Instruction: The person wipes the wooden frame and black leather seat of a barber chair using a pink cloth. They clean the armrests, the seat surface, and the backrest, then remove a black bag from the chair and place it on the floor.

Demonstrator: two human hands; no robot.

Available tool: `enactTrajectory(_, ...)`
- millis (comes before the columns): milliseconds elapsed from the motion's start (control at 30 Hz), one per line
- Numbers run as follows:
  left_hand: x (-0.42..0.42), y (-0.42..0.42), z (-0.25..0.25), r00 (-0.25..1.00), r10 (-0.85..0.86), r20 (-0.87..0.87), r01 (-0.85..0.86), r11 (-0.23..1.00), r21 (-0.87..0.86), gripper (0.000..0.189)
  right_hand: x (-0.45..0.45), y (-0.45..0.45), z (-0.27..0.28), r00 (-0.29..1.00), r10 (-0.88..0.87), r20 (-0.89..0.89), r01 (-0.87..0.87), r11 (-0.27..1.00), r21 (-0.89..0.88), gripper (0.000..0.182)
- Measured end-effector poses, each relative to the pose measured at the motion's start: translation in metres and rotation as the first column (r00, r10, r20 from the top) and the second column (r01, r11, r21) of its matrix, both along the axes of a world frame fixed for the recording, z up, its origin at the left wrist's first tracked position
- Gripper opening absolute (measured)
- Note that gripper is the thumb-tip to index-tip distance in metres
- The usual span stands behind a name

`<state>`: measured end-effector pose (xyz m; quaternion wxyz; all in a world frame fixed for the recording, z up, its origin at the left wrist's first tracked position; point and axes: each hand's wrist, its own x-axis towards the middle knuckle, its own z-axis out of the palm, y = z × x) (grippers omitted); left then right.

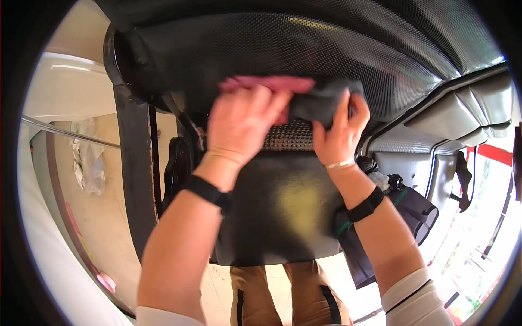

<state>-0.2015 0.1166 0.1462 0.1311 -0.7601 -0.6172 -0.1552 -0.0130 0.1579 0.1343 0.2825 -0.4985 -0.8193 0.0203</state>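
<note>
A black textured leather-look chair backrest (253,49) fills the top of the view, with a smooth black seat (261,203) below it. My left hand (244,122) is closed on a pink-red cloth (277,83) at the lower part of the backrest; the hand is blurred. Beside it, my right hand (340,130) grips a dark grey object (320,104), its fingers at the right end. Blur leaves its kind unclear. Between both hands a strip of the textured covering shows above the seat.
A black armrest frame (136,163) with worn edges stands at left. A dark fabric bag (408,208) lies at right, near other grey padded seats (403,163). Clear plastic (91,159) is visible at far left. My legs (255,293) are below the seat.
</note>
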Motion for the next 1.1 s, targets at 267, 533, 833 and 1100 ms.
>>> enactTrajectory(267, -0.086, -0.002, 0.023, 0.943, 0.257, 0.212, -0.314, 0.898, 0.309, 0.058, -0.115, 0.045, 0.043, 0.976, 0.218, 0.012, -0.204, 0.890, 0.409, 0.065)
enactTrajectory(533, -0.061, -0.037, -0.041, 0.867, 0.346, 0.360, -0.423, 0.892, 0.161, 0.052, -0.102, 0.026, -0.011, 0.950, 0.290, 0.117, -0.304, 0.769, 0.562, 0.040)
enactTrajectory(833, -0.024, -0.099, -0.080, 0.872, 0.305, 0.383, -0.263, 0.952, -0.159, 0.050, -0.051, -0.055, -0.073, 0.948, 0.318, -0.021, -0.318, 0.939, -0.131, 0.054)
enactTrajectory(1100, -0.061, -0.091, -0.102, 0.889, 0.378, 0.258, -0.414, 0.904, 0.103, 0.040, -0.109, -0.049, -0.103, 0.927, 0.372, -0.056, -0.355, 0.914, 0.198, 0.043)
